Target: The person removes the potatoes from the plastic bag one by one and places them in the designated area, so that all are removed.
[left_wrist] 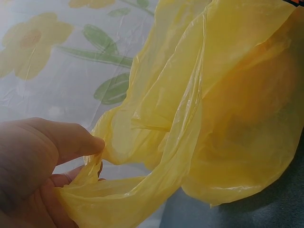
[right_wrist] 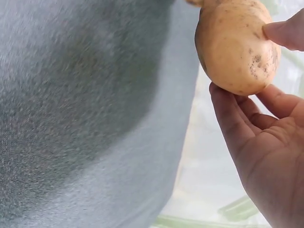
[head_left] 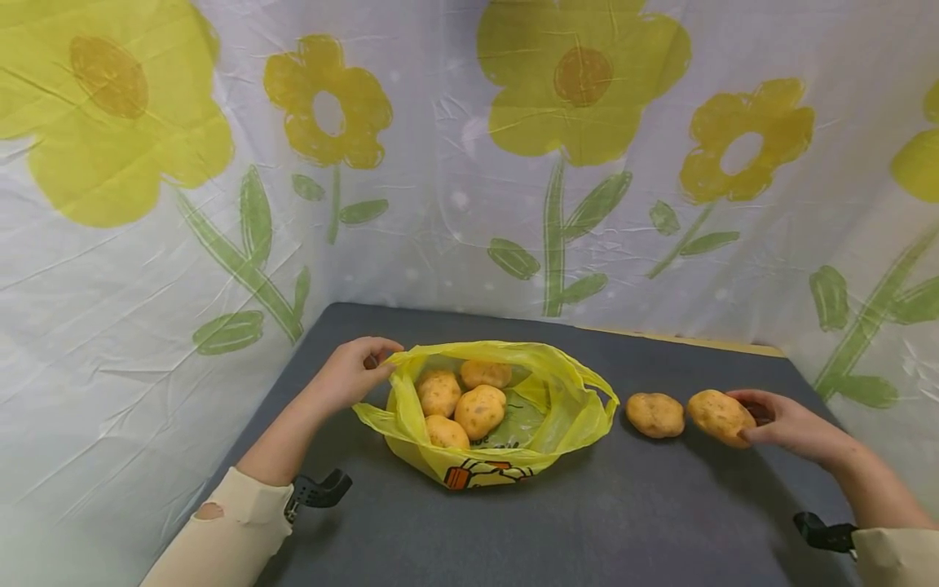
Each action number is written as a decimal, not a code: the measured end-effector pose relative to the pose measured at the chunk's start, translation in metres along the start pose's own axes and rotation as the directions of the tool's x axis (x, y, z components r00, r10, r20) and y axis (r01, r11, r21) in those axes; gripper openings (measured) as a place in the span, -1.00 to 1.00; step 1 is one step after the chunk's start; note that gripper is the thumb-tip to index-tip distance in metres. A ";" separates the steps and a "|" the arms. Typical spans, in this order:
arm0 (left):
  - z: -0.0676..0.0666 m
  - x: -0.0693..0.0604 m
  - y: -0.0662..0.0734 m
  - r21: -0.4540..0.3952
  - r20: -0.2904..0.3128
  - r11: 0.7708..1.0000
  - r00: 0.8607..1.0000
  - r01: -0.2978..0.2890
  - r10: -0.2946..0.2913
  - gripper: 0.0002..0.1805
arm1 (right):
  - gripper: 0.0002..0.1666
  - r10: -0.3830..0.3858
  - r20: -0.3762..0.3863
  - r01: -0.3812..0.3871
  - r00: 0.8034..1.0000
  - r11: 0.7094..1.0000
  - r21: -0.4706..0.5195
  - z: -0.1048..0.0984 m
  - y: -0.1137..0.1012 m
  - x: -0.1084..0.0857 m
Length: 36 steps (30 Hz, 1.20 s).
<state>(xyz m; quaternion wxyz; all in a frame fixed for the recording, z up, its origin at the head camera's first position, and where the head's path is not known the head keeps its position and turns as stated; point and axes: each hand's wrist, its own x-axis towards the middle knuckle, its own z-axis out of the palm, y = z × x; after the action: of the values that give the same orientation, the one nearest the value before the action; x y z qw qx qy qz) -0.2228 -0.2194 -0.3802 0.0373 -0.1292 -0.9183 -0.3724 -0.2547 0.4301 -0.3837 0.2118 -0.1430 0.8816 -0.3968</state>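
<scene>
A yellow plastic bag (head_left: pixel 579 408) stands with its mouth spread wide on the dark table. Several potatoes (head_left: pixel 480 411) lie inside it, toward its left side. My left hand (head_left: pixel 350 377) pinches the bag's left handle between thumb and fingers; the left wrist view shows the handle loop (left_wrist: pixel 128 199) hanging from that hand (left_wrist: pixel 42 166). Off to the right, my right hand (head_left: pixel 795 424) grips a potato (head_left: pixel 720 417) by its right end, thumb on one side and fingertips on the other (right_wrist: pixel 240 47). Another potato (head_left: pixel 655 415) rests on the table between the bag and the held one.
The dark grey table (head_left: pixel 587 530) runs back to a white curtain (head_left: pixel 440 204) printed with yellow flowers, which also hangs at both sides. Black straps with small devices (head_left: pixel 323 489) sit on both wrists.
</scene>
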 end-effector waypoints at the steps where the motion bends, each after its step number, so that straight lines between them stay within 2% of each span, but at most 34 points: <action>1: 0.000 0.000 0.000 0.001 0.001 1.000 1.000 -0.001 0.001 -0.67 | -0.12 0.009 0.003 -0.009 1.000 1.000 -0.002 0.000 0.003 0.000; 8: 0.000 -0.001 0.000 -0.008 0.005 1.000 1.000 0.002 -0.002 -0.67 | -0.13 0.083 0.010 -0.083 0.997 0.996 -0.024 -0.002 0.019 0.005; 13: -0.001 -0.002 0.000 -0.016 0.004 1.000 1.000 0.007 -0.007 -0.67 | -0.10 0.109 0.025 -0.108 0.994 0.993 -0.042 -0.001 0.021 0.010; 22: -0.001 -0.002 0.000 -0.007 -0.003 1.000 1.000 0.001 -0.001 -0.67 | -0.09 0.081 0.077 -0.075 0.994 0.994 -0.081 -0.004 0.019 0.013; 26: -0.001 -0.002 -0.001 -0.008 -0.002 1.000 1.000 0.005 -0.005 -0.67 | -0.08 0.076 0.072 -0.070 0.994 0.994 -0.088 -0.003 0.019 0.014; 32: 0.000 -0.001 -0.001 -0.004 -0.005 1.000 1.000 0.004 -0.004 -0.67 | -0.07 0.067 0.027 -0.065 0.997 0.996 -0.064 0.001 0.017 0.016; 36: -0.001 -0.002 -0.001 0.002 -0.007 1.000 1.000 0.007 -0.007 -0.67 | -0.08 0.058 0.034 -0.057 0.998 0.997 -0.048 0.002 0.016 0.015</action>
<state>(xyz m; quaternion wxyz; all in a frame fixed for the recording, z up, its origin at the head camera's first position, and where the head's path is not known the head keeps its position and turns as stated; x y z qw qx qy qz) -0.2213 -0.2210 -0.3809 0.0394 -0.1248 -0.9189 -0.3721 -0.2687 0.4328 -0.4007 0.2350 -0.1295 0.8907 -0.3671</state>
